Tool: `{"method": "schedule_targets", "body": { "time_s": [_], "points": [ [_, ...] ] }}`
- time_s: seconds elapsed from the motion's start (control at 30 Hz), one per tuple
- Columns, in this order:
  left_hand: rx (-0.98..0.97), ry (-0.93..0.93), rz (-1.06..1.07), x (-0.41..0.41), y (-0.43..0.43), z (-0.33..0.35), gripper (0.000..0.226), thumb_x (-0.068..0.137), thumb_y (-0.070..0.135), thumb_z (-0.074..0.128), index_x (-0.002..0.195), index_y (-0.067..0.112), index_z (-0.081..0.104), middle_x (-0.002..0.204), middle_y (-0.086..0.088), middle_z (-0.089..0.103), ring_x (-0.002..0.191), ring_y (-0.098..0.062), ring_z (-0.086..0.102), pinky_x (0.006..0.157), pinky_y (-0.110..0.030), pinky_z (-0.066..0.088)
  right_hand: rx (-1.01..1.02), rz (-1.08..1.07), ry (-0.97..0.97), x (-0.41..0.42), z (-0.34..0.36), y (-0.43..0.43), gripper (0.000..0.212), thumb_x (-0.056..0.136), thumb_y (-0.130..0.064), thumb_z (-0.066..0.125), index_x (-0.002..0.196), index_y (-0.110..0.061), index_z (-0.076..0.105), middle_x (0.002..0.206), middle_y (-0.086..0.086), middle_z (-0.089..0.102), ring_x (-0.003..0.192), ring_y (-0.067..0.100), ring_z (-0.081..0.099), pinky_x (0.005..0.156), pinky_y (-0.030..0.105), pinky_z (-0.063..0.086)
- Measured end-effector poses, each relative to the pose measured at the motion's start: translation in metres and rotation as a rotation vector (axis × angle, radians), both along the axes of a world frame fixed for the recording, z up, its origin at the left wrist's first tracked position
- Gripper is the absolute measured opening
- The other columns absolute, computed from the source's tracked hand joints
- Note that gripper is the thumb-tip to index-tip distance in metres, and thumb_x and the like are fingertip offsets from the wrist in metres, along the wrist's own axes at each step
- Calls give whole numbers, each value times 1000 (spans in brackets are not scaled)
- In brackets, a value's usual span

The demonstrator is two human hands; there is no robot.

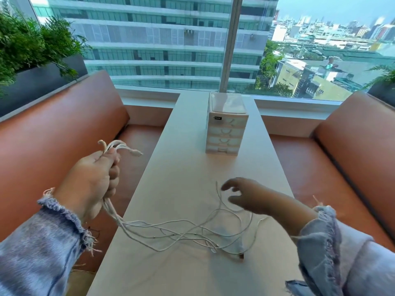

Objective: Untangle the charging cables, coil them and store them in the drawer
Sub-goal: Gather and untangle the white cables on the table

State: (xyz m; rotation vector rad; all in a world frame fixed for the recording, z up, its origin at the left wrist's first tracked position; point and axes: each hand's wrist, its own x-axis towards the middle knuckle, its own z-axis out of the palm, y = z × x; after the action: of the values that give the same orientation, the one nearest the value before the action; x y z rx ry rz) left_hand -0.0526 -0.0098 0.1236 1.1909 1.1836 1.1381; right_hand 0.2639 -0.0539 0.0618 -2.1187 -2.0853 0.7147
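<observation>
Fingers of left hand (89,182) grip white cables (114,215) tangled over table (192,167); right hand (250,198) fingers spread.

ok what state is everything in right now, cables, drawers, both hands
left hand: grips the charging cables near one end
right hand: open, holding nothing, above the loose strands
charging cables: tangled, uncoiled, trailing across the table
drawer unit: upright, drawers all closed
</observation>
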Motion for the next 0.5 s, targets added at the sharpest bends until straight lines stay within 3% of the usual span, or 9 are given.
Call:
{"method": "schedule_targets", "body": {
  "time_s": [0.07, 0.2, 0.27, 0.33, 0.37, 0.5],
  "points": [
    [-19, -87, -34, 12, -4, 10, 36, 102, 34, 34, 71, 19, 41, 41, 11, 24, 31, -2, 17, 32, -11, 14, -1, 136, 128, -42, 13, -4, 44, 87, -31, 65, 129, -25, 55, 133, -6, 56, 122, 10, 51, 105, 22, 36],
    [-20, -256, -149, 40, -12, 31, 37, 102, 38, 34, 70, 20, 41, 44, 10, 22, 32, -3, 17, 32, -12, 16, -17, 327, 414, -119, 33, -22, 79, 77, -43, 75, 143, -34, 32, 144, -13, 44, 131, 5, 41, 110, 23, 31],
    [0, -274, -177, 49, -16, 36, 36, 102, 37, 33, 71, 20, 39, 44, 10, 21, 32, -2, 16, 34, -12, 14, -73, 370, 473, -135, 29, -30, 63, 80, -33, 74, 134, -34, 42, 128, -11, 58, 113, 10, 54, 99, 25, 41],
    [9, -248, -194, 46, -15, 34, 36, 102, 36, 32, 71, 20, 38, 43, 10, 22, 32, -2, 15, 35, -12, 12, -99, 345, 487, -133, 20, -33, 24, 85, -22, 68, 107, -21, 59, 93, -2, 66, 82, 16, 61, 79, 30, 49],
    [17, -229, -184, 43, -14, 31, 36, 103, 35, 32, 71, 19, 39, 43, 11, 22, 31, -2, 15, 35, -12, 12, -89, 301, 481, -125, 13, -31, 10, 87, -21, 66, 93, -17, 60, 81, 0, 62, 73, 16, 59, 72, 30, 49],
    [8, -154, -79, 23, -8, 24, 36, 102, 34, 33, 71, 20, 40, 40, 12, 24, 30, -2, 16, 34, -9, 15, 37, 132, 240, -64, -19, -24, 24, 91, -33, 61, 72, -25, 47, 67, -3, 47, 68, 15, 45, 58, 25, 32]
  ]
}}
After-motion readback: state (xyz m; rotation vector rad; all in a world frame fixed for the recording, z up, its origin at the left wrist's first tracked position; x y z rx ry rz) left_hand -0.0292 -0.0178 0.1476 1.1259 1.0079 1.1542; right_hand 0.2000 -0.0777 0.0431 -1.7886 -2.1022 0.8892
